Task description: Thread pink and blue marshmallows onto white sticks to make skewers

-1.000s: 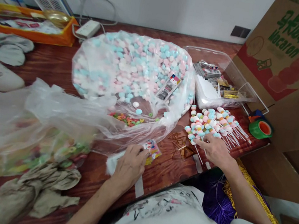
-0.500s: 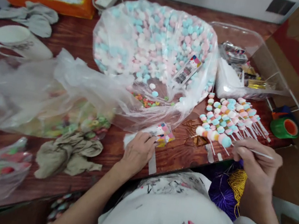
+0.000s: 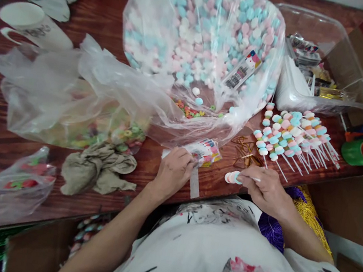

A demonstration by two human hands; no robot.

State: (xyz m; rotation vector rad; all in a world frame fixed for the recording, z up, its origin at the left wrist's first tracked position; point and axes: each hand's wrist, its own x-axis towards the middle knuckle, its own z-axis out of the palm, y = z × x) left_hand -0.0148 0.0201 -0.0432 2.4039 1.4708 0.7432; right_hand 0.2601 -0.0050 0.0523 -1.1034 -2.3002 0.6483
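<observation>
My right hand (image 3: pixel 263 189) is closed round the white stick of a marshmallow skewer (image 3: pixel 232 177), held just above the table's front edge. Its pastel pieces point left, and my fingers cover part of them. To the left, my left hand (image 3: pixel 178 165) has its fingers bent and pinched at a small stack of printed clear packets (image 3: pixel 207 152). A strip of whitish tape (image 3: pixel 195 184) runs from beside that hand toward the table edge. Right of the packets lie brown twist ties (image 3: pixel 244 149). A pile of finished-looking marshmallow skewers (image 3: pixel 286 132) rests beyond my right hand.
A big clear bag of marshmallows (image 3: pixel 202 32) fills the back middle. Left stand a mug (image 3: pixel 50 33), a bag of coloured rings (image 3: pixel 50 105) and a crumpled glove (image 3: pixel 99 168). At right are a clear plastic bin (image 3: pixel 342 47) and green tape (image 3: pixel 356 151).
My right hand has moved left from beside the pile, bringing a marshmallow skewer toward the packets. My left hand stays at the packets, fingers more curled. The view has tilted downward.
</observation>
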